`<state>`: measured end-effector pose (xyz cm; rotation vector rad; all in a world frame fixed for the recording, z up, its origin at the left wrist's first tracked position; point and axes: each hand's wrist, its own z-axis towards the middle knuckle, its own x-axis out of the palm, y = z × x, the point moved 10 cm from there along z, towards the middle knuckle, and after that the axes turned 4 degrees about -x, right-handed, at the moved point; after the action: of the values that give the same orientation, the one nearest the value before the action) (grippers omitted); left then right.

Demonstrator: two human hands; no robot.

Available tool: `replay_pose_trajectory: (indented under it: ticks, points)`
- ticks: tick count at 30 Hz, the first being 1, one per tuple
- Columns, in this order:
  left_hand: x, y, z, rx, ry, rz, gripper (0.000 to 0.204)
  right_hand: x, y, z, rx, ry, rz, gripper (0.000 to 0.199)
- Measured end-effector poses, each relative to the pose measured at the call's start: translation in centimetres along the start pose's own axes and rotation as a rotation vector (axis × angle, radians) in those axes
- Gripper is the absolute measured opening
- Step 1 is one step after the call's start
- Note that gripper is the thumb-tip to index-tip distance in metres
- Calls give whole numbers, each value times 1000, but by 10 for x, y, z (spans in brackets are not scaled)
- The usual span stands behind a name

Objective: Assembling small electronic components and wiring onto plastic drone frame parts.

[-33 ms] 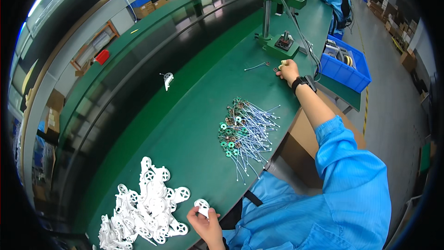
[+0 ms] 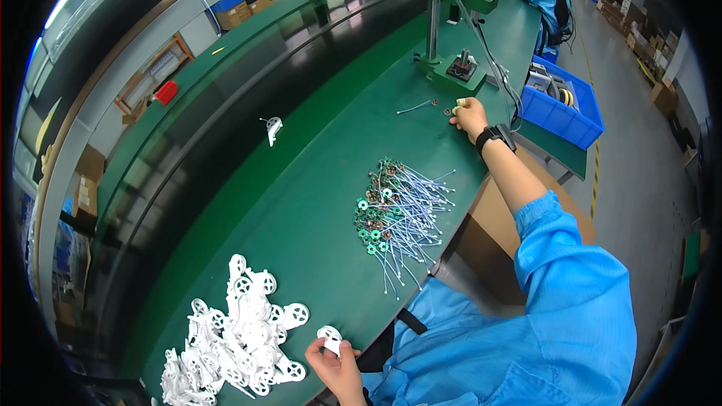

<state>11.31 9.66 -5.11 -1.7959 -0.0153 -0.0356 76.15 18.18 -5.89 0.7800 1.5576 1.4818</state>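
Observation:
My left hand [image 2: 338, 370] is closed around a white plastic part [image 2: 329, 337] with a round, spoked end, just above the bench's near edge. Beside it on the left lies a heap of similar white parts [image 2: 244, 334]. My right hand [image 2: 471, 116] reaches far out to the bench in front of the green press [image 2: 449, 71]. Its fingers are pressed together, with pale yellow covers on some fingertips; what they pinch is hidden. A small brown piece shows by those fingertips, and a loose wired piece [image 2: 415, 107] lies to their left. Between my hands is a pile of wired green and brown discs [image 2: 402, 214].
A black conveyor belt [image 2: 218, 150] runs along the far side, carrying one white part [image 2: 273, 130]. Right of the press, a blue bin [image 2: 565, 109] holds tools and rolls. Cables hang near my right wrist. An open cardboard box [image 2: 492, 248] stands below the bench edge. Another person sits farther along.

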Motion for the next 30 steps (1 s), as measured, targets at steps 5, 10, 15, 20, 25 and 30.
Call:
replay_pose_trajectory:
  ticks: [5, 10, 15, 20, 25, 30]
  points:
    - [-5, 2, -20, -31, 5, -55, 41, 34, 49, -93, -185, 338, 9, 25]
    - [0, -4, -28, 74, 36, -2, 39, 75, 96, -224, -249, 738, -47, 19]
    - [-2, -13, -17, 9, 65, -60, 38, 78, 153, -294, -848, 782, -317, 16]
    - [-2, -17, 2, 156, 50, -51, 40, 99, 157, -336, -953, 799, -709, 14]
    - [-4, -14, 2, 166, 92, -134, 42, 111, 119, -338, -928, 759, -962, 11]
    - [-11, -9, 2, 158, 138, -259, 45, 97, 127, -310, -401, 826, -485, 14]
